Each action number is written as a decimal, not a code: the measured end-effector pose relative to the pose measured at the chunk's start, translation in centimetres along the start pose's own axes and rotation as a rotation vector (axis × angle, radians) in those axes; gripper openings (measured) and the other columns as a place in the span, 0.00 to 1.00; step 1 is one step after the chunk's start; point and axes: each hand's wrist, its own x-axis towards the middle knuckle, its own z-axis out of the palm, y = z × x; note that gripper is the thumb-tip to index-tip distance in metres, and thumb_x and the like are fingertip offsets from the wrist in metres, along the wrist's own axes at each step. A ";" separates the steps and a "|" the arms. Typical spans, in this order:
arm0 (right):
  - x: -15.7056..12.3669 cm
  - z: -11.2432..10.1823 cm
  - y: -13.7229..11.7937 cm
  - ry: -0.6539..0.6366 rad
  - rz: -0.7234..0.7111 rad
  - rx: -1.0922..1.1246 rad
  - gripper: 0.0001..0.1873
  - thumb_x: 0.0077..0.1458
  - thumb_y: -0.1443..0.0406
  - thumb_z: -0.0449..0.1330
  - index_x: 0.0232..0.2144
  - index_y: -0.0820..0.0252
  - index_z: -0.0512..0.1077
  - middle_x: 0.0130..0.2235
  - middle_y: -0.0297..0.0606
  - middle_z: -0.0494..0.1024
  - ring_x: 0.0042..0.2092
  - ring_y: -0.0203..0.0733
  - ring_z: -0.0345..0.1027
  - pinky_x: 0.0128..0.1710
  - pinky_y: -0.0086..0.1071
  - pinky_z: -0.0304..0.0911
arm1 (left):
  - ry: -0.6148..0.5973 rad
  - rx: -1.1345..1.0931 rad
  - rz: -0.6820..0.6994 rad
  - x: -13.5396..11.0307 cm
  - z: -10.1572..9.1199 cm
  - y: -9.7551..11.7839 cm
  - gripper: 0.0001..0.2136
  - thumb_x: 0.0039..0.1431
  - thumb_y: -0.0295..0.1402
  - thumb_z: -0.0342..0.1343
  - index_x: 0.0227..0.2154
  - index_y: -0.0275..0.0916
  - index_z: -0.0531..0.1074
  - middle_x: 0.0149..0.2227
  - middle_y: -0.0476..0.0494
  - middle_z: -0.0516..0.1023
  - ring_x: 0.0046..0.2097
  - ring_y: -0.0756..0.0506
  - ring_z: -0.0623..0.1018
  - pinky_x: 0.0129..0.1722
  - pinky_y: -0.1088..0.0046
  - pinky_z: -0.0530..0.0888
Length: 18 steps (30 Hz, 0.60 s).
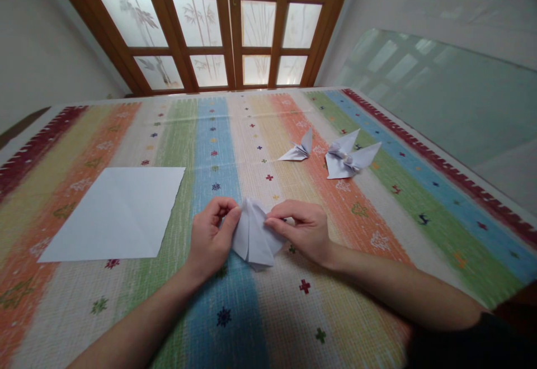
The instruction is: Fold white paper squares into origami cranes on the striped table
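Note:
Between my two hands is a folded piece of white paper (257,240), with creased flaps that fan out toward me. My left hand (213,235) pinches its upper left edge between thumb and fingers. On the other side, my right hand (302,226) pinches the right flap with thumb and forefinger. The paper is just above or on the striped cloth; which of the two I cannot tell. A flat white sheet (117,218) with a torn right edge lies to the left of my left hand.
Two folded paper cranes, a smaller one (300,150) and a larger one (348,156), rest beyond my right hand. The striped tablecloth (176,302) covers the table. Wooden doors with frosted panes (201,22) stand at the far end, and a glass panel (440,95) leans along the right wall.

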 end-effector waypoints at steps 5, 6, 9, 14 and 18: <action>-0.2 0.1 0.0 -0.017 -0.019 -0.030 0.04 0.55 0.63 0.65 0.29 0.55 0.79 0.29 0.35 0.82 0.30 0.37 0.75 0.32 0.31 0.71 | 0.013 0.053 0.017 0.1 0.0 0.2 0.05 0.58 0.34 0.57 0.29 0.39 0.71 0.25 0.51 0.74 0.26 0.51 0.72 0.26 0.77 0.69; -0.2 0.2 0.0 -0.012 -0.002 -0.036 0.04 0.55 0.64 0.65 0.29 0.55 0.79 0.29 0.34 0.82 0.30 0.37 0.75 0.31 0.30 0.70 | 0.013 0.053 0.020 0.1 0.0 0.3 0.05 0.58 0.35 0.57 0.29 0.39 0.71 0.25 0.51 0.74 0.27 0.51 0.73 0.27 0.76 0.70; -0.2 0.2 0.0 0.004 0.077 -0.039 0.04 0.54 0.64 0.65 0.27 0.56 0.78 0.27 0.34 0.80 0.27 0.36 0.73 0.29 0.29 0.69 | -0.002 0.044 0.030 -0.1 0.0 0.3 0.06 0.59 0.35 0.56 0.29 0.40 0.71 0.26 0.50 0.74 0.28 0.50 0.74 0.28 0.75 0.71; -0.3 0.2 -0.3 0.016 0.101 -0.048 0.07 0.53 0.64 0.65 0.24 0.57 0.77 0.24 0.33 0.79 0.25 0.34 0.70 0.25 0.27 0.66 | -0.021 -0.023 0.029 -0.4 0.1 0.6 0.06 0.57 0.35 0.59 0.33 0.40 0.71 0.27 0.50 0.76 0.28 0.50 0.75 0.29 0.76 0.71; -0.3 0.1 -0.7 -0.021 0.079 -0.064 0.07 0.53 0.64 0.65 0.24 0.57 0.77 0.24 0.33 0.79 0.24 0.34 0.71 0.25 0.27 0.66 | -0.101 -0.095 -0.082 0.0 0.0 1.1 0.18 0.51 0.35 0.63 0.45 0.39 0.71 0.23 0.54 0.74 0.25 0.51 0.73 0.26 0.77 0.70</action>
